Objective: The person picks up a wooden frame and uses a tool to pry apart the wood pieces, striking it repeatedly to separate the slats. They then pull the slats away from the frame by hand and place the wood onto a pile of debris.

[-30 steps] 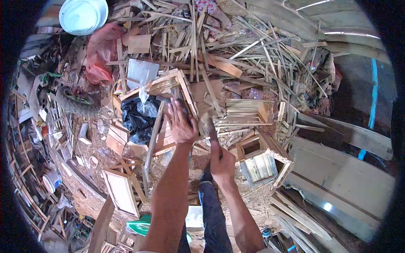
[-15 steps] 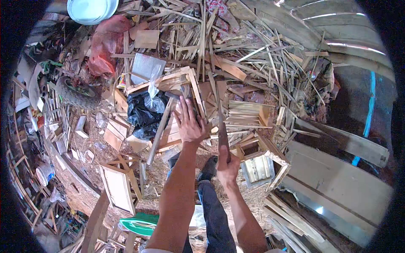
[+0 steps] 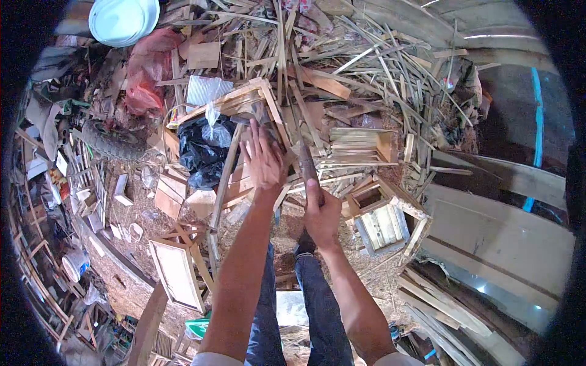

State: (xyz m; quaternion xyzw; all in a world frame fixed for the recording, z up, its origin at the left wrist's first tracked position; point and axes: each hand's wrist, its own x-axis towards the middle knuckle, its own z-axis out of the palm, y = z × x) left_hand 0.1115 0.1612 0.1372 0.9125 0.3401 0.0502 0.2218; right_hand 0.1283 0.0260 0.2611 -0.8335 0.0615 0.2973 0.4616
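My left hand (image 3: 266,161) lies flat with its fingers stretched out, on or just over wooden pieces inside a wooden frame (image 3: 276,110). Part of the wood beneath the palm is hidden. In my right hand (image 3: 322,213) is the dark handle of a long narrow tool (image 3: 306,163), which points away from me. Its blade shows almost edge-on, so its exact kind is hard to make out. Left of my left hand, a black plastic bag (image 3: 204,149) rests against a wooden strip (image 3: 226,174). A small wooden box frame (image 3: 384,222) stands to the right of my right hand.
Loose wood strips (image 3: 378,67) pile up at the far side. Slatted wood (image 3: 360,146) lies ahead on the right. A wheel (image 3: 110,140), a red sack (image 3: 146,73) and a white basin (image 3: 124,21) are on the left. A framed panel (image 3: 178,274) stands near my legs.
My view has shifted slightly. My right hand has moved forward and a little left with the tool. My left hand stays flat by the frame, fingers slightly closer together.
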